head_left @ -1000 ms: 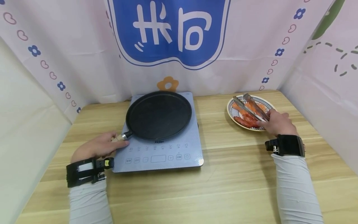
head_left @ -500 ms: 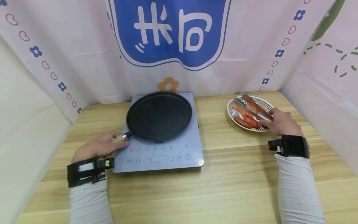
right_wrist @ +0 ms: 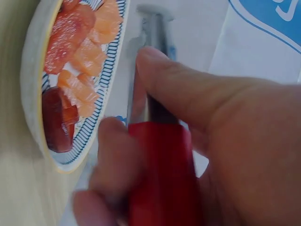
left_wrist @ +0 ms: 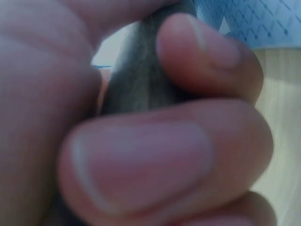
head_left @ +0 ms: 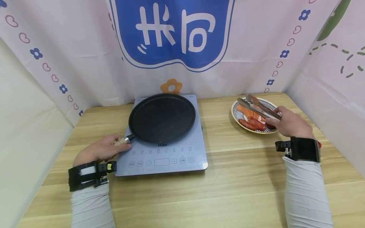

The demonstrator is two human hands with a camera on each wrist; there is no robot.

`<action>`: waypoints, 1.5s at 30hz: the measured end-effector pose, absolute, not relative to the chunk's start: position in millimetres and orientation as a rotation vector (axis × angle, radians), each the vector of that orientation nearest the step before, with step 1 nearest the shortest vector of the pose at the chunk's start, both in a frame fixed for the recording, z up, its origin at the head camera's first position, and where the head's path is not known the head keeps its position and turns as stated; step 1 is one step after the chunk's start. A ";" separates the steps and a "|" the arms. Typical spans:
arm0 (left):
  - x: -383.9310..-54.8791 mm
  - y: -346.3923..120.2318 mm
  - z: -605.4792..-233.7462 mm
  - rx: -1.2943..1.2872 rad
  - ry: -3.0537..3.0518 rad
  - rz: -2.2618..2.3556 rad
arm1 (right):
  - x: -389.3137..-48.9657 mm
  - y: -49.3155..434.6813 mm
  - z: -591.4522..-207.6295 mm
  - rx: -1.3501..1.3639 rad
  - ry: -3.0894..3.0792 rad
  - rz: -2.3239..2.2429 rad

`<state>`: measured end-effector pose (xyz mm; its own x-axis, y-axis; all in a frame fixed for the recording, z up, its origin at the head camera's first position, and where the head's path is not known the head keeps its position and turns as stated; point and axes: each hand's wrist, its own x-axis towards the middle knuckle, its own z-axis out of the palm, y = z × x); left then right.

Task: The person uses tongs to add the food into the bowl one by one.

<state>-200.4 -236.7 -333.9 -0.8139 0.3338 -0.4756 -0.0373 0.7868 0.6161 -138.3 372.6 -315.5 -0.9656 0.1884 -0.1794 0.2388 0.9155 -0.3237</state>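
In the head view my left hand (head_left: 104, 148) grips the handle (left_wrist: 141, 75) of a round black flat pan (head_left: 162, 117); curled fingers wrap it in the left wrist view. My right hand (head_left: 293, 123) holds metal tongs (head_left: 256, 110), whose red grip (right_wrist: 160, 174) shows in the right wrist view. The tongs' ends stand apart above a patterned plate (head_left: 235, 116), with nothing seen between them. On the plate lie dark red sausage pieces (head_left: 255, 124), orange chunks that look like salmon (right_wrist: 84, 92) and a reddish piece of meat (right_wrist: 70, 35).
Under the pan is a pale blue-grey induction cooker (head_left: 176, 166) with touch buttons at its front. The wooden table (head_left: 216, 196) spreads out before it. A printed cloth (head_left: 94, 63) hangs right behind the table, and pale side walls close off left and right.
My right hand has moved a little to the right and away from me, drawing the tongs back and up off the food. The left hand and pan have stayed put.
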 end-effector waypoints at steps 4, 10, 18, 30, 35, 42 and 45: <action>-200.1 -236.7 -333.9 0.227 2.397 0.837 | -136.1 370.0 -311.0 0.338 2.924 -0.500; -200.4 -236.4 -334.4 0.246 2.414 0.822 | -134.8 367.9 -308.7 0.353 2.911 -0.491; -201.2 -238.0 -336.8 0.263 2.405 0.836 | -135.6 366.9 -310.3 0.353 2.879 -0.480; -200.9 -237.3 -334.6 0.241 2.388 0.852 | -136.7 365.7 -309.2 0.348 2.878 -0.450; -199.6 -237.3 -332.9 0.251 2.395 0.856 | -135.7 365.7 -307.5 0.349 2.872 -0.447; -200.7 -236.9 -333.3 0.241 2.399 0.844 | -134.1 364.6 -304.1 0.325 2.805 -0.485; -201.0 -236.4 -333.5 0.238 2.398 0.845 | -134.0 363.3 -303.0 0.305 2.774 -0.507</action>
